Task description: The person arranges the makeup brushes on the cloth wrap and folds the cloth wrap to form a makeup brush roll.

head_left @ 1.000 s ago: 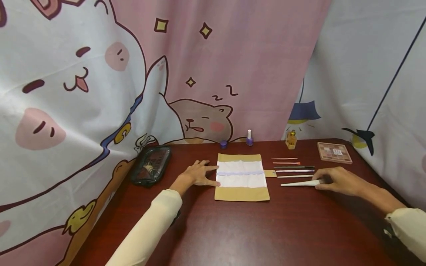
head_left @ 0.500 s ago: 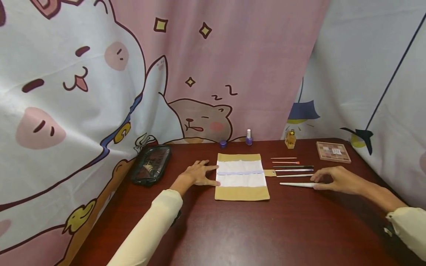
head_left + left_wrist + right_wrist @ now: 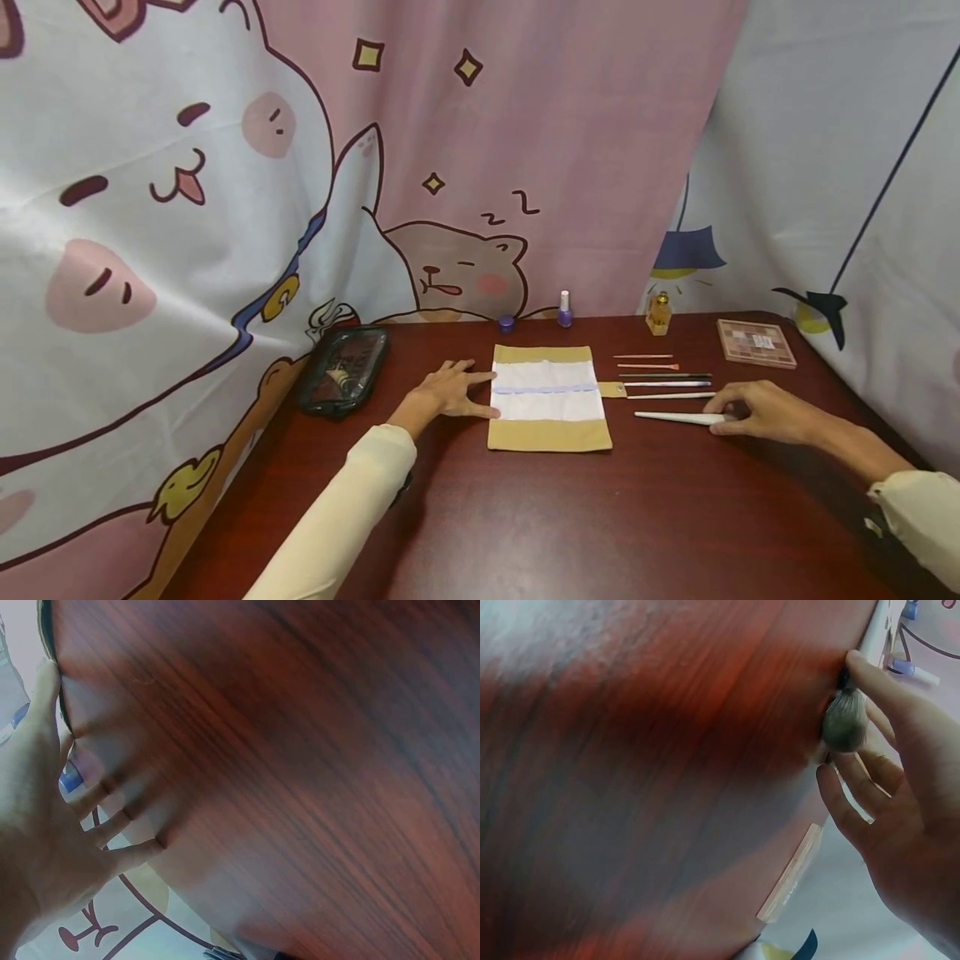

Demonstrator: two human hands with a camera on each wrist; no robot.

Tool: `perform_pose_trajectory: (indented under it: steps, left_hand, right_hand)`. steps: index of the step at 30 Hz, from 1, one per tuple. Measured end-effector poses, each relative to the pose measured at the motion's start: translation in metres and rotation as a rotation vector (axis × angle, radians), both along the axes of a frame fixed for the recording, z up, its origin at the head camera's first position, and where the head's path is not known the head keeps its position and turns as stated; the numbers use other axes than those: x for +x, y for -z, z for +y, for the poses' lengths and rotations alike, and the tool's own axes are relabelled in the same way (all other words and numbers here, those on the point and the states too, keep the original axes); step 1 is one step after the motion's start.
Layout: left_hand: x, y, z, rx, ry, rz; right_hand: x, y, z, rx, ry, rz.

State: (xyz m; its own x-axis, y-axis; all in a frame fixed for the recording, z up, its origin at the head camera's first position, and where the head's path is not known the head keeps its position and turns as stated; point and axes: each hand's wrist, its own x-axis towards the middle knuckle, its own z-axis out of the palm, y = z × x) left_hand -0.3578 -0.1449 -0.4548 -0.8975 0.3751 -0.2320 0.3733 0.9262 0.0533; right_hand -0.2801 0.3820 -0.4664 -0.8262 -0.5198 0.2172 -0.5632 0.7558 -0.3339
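A tan and white cloth brush roll (image 3: 547,404) lies unfolded on the table, its snap strap (image 3: 612,390) pointing right. My left hand (image 3: 447,392) rests at its left edge, fingers spread, with thumb and forefinger touching the cloth. To the right, my right hand (image 3: 761,410) pinches a makeup brush (image 3: 671,417) between thumb and fingers near its bristle end. The white handle points left toward the roll. In the right wrist view the brush's fluffy bristles (image 3: 845,726) show below the thumb. Several thin brushes (image 3: 663,384) lie side by side just beyond that hand.
At the back stand a purple nail polish bottle (image 3: 565,309), a small purple jar (image 3: 506,323) and a gold perfume bottle (image 3: 659,314). An eyeshadow palette (image 3: 756,343) lies far right, a dark clear-topped case (image 3: 343,369) far left. Printed curtains (image 3: 600,167) hang behind the table.
The white brush handle has swung a little, its held end now slightly nearer me. The right hand's fingers shift slightly on it. My left hand stays on the roll's edge.
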Motion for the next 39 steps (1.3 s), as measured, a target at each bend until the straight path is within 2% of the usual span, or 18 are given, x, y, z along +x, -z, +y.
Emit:
perform_pose_trajectory:
  steps: [4,9,15,20,28,32,39]
  left_hand:
    - [0.004,-0.002,0.001,0.011,0.008,0.008]
    - [0.006,-0.004,0.001,0.02,0.01,0.019]
    - [0.006,-0.005,0.0,0.015,0.006,0.014]
    - [0.007,-0.005,0.0,0.02,0.007,0.008]
    - [0.008,-0.007,0.001,0.024,0.014,0.015]
    - [0.007,-0.006,0.001,0.021,0.013,0.013]
    - [0.003,-0.001,0.001,0.011,0.001,-0.002]
  right_hand:
    - [-0.002,-0.004,0.0,0.014,0.027,0.012]
    - [-0.004,-0.015,-0.002,-0.058,0.026,0.039]
    - [-0.005,-0.03,-0.008,-0.181,0.049,-0.028]
    - [-0.008,-0.038,-0.014,-0.204,0.022,-0.031]
    - [-0.013,-0.05,-0.027,-0.225,0.031,-0.05]
    - [-0.016,-0.056,-0.039,-0.304,0.023,-0.074]
    - [-0.022,-0.065,-0.065,-0.472,0.06,-0.179]
